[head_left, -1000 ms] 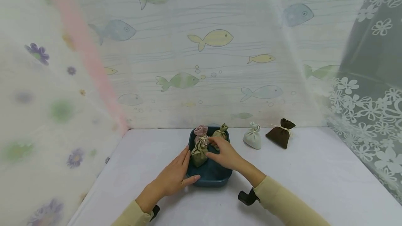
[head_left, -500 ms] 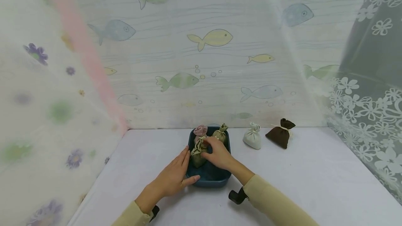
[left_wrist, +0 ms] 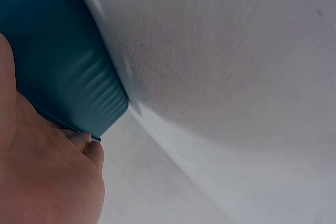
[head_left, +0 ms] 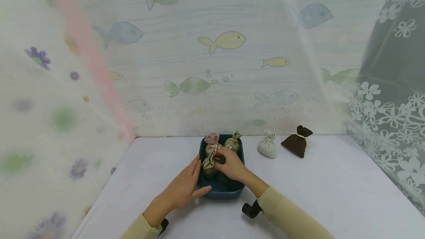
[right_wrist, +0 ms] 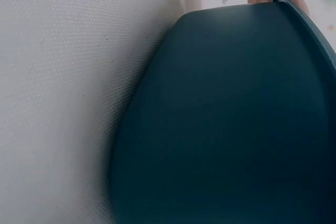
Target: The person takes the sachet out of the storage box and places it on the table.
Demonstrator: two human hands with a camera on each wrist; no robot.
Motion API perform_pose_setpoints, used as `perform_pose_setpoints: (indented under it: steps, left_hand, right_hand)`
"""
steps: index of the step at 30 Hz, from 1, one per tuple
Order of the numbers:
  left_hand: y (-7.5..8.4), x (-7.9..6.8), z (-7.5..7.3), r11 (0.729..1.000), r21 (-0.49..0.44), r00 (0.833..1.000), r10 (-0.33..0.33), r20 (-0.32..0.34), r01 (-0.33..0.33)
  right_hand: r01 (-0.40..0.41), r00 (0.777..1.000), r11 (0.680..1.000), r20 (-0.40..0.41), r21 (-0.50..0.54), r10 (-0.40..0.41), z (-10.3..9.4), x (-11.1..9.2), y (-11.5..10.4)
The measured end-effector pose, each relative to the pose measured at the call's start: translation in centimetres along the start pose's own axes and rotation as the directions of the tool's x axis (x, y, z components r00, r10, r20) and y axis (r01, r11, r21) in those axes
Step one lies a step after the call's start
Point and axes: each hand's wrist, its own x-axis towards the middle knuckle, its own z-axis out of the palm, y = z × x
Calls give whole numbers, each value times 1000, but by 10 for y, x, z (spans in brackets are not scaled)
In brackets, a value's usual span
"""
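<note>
A dark blue basin [head_left: 223,194] stands on the white table and holds three small drawstring pouches. My left hand [head_left: 180,188] lies along its left side, fingers straight against the rim and thumb at the near-left edge. In the left wrist view, the left hand's palm [left_wrist: 47,171] borders the basin wall [left_wrist: 63,51]. Reaching over the right side, my right hand [head_left: 234,166] pinches the gathered top of the green pouch [head_left: 209,162]. Behind it are a pink pouch [head_left: 211,139] and a khaki pouch [head_left: 234,144]. The basin wall [right_wrist: 220,108] fills the right wrist view, hiding the right fingers.
Right of the basin, a white pouch [head_left: 267,146] and a brown pouch [head_left: 294,144] rest near the table's back edge. A fish-printed curtain [head_left: 186,62] hangs behind the table, with flowered sheets at both sides.
My right hand has moved a little left and closed in on the green pouch's top, which now leans differently. The left hand and the basin stay in place.
</note>
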Motion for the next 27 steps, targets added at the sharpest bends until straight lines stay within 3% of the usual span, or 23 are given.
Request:
perform_pose_setpoints:
  steps: [16, 27]
  left_hand:
    - [3, 0, 3, 1000, -14, 1000, -11, 18, 12]
    - [0, 1, 0, 1000, -8, 1000, -14, 4, 14]
  right_hand:
    - [29, 1000, 998, 8, 62, -30, -5, -9, -4]
    - [53, 999, 992, -12, 116, -52, -40, -13, -18]
